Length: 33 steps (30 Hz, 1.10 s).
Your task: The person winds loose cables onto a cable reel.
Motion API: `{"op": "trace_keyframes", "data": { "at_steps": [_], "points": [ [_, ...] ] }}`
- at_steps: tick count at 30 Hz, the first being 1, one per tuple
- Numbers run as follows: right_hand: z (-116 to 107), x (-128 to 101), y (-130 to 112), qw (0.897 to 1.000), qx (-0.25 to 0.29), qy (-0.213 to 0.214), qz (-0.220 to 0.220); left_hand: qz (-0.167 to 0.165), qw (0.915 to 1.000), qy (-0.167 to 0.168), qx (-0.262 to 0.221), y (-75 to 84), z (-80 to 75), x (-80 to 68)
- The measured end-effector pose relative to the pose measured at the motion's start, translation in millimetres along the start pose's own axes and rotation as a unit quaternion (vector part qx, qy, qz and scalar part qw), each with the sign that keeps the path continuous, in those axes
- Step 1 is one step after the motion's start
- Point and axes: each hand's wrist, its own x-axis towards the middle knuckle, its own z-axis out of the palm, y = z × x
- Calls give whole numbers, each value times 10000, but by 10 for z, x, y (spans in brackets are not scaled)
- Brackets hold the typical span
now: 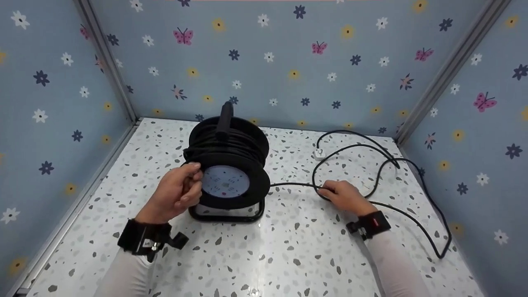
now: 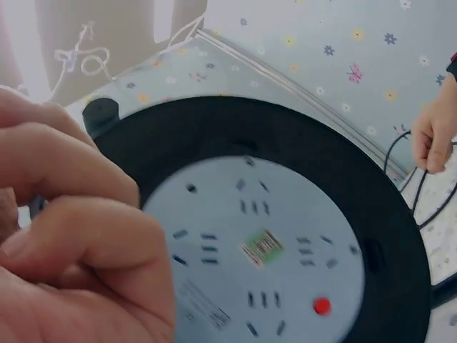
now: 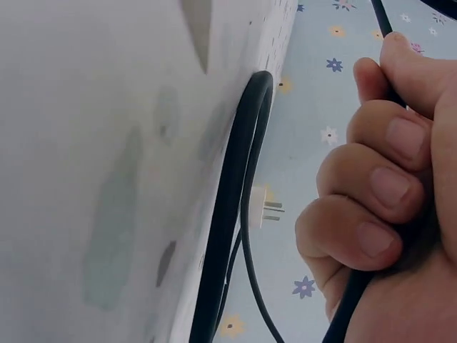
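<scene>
A black cable reel [image 1: 229, 165] stands upright on its frame in the middle of the speckled table [image 1: 264, 255], its pale socket face [image 2: 264, 250] turned toward me. My left hand [image 1: 193, 181] grips the reel's front disc at its left edge, with curled fingers [image 2: 71, 214] that hide what they close on. A black cable [image 1: 288, 184] runs from the reel to the right. My right hand [image 1: 330, 192] holds this cable with its fingers [image 3: 378, 186] curled round it. Beyond it the cable lies in loose loops [image 1: 412, 181] and ends in a white plug [image 1: 319, 154].
Blue flowered walls [image 1: 288, 62] close the table in on three sides. The slack cable covers the right part of the table, reaching close to the right wall. A carry handle [image 1: 226, 117] sticks up on top of the reel. A red button [image 2: 323, 306] sits on its face.
</scene>
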Motion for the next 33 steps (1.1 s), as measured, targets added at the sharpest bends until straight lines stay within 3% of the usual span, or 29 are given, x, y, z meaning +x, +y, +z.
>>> {"op": "trace_keyframes", "data": {
  "at_steps": [7,17,21,28,33],
  "points": [
    [16,13,-31,9999,-25,-156,-44,-174,9971,347,652,94,197,127],
    [49,26,-91,9993,36,-365,80,-46,9981,552,265,-61,492,301],
    [27,27,-87,9985,36,-483,242,-147,9984,529,98,-92,527,319],
    [101,87,-107,9987,34,-467,202,-38,9963,721,466,-61,500,256],
    [78,9,-41,9985,1,-430,350,-60,9976,574,376,-125,524,325]
  ]
}}
